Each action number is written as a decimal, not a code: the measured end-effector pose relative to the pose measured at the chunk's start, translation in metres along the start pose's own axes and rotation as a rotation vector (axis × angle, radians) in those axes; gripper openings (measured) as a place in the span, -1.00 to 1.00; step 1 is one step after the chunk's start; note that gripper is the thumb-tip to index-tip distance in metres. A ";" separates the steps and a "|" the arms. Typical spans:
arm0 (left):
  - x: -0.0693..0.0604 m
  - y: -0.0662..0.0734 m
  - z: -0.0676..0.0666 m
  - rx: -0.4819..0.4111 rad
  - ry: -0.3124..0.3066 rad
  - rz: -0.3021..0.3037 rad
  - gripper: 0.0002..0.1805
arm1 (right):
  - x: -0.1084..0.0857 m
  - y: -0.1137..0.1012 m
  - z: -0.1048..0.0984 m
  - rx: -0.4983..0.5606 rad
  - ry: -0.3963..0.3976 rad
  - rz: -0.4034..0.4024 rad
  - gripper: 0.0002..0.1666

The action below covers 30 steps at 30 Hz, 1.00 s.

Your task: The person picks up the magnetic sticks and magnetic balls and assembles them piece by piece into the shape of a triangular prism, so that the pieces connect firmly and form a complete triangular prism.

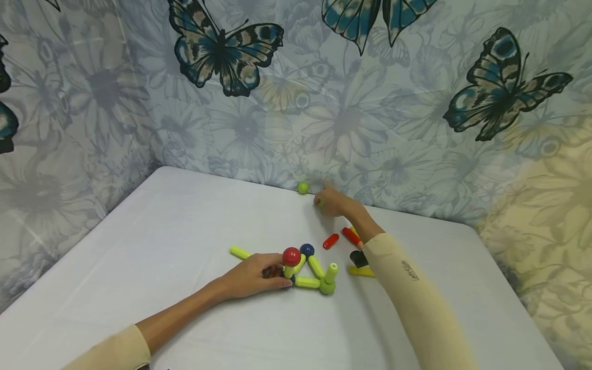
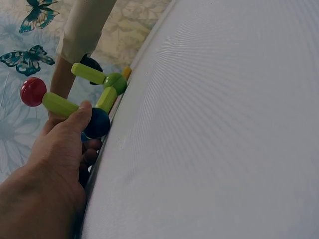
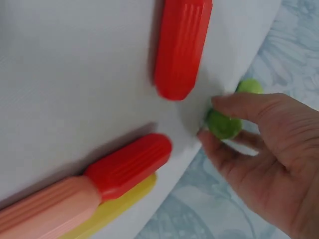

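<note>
My left hand (image 1: 256, 276) grips the near-left corner of a frame of yellow-green rods and balls, at a dark blue ball (image 2: 98, 123). A red ball (image 1: 291, 256) tops an upright rod there; a green ball (image 1: 327, 286) with another upright rod (image 1: 331, 273) forms the right corner, and a blue ball (image 1: 307, 250) the far one. At the table's far edge my right hand (image 1: 332, 201) pinches a green ball (image 3: 224, 124) between thumb and fingers. Just left of it lies a second green ball (image 1: 302, 188).
Between the frame and my right forearm lie a short red rod (image 1: 330, 241), another red rod (image 1: 351, 236) and a black piece (image 1: 358, 258). A yellow rod (image 1: 362, 271) is partly under the right sleeve. A yellow-green rod (image 1: 240, 252) lies beyond my left hand. Patterned cloth borders the table (image 1: 194, 216).
</note>
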<state>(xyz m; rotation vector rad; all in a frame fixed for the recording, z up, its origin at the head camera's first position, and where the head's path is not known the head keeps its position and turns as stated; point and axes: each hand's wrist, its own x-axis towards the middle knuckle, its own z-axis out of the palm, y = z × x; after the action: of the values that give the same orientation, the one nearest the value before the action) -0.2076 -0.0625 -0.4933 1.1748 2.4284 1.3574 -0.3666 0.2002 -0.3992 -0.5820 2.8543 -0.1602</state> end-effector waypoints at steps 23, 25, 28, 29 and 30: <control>-0.002 0.001 -0.002 -0.008 -0.002 -0.001 -0.81 | -0.174 -0.040 -0.021 0.252 -0.156 -0.465 -0.57; -0.001 0.001 -0.001 -0.010 -0.002 0.004 -0.81 | -0.178 -0.038 -0.021 0.239 -0.179 -0.437 -0.48; -0.002 0.000 0.000 -0.006 0.001 0.013 -0.81 | -0.182 -0.030 -0.024 0.248 -0.188 -0.395 -0.37; -0.002 0.000 -0.001 -0.004 0.003 0.015 -0.81 | -0.183 -0.026 -0.026 0.254 -0.174 -0.377 -0.36; -0.002 0.000 -0.001 -0.002 0.005 0.014 -0.81 | -0.183 -0.021 -0.027 0.259 -0.160 -0.354 -0.36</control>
<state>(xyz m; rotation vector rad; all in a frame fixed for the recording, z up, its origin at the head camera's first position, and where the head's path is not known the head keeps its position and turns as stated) -0.2066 -0.0650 -0.4937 1.1923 2.4260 1.3678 -0.2007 0.2555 -0.3338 -0.9864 2.5005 -0.5073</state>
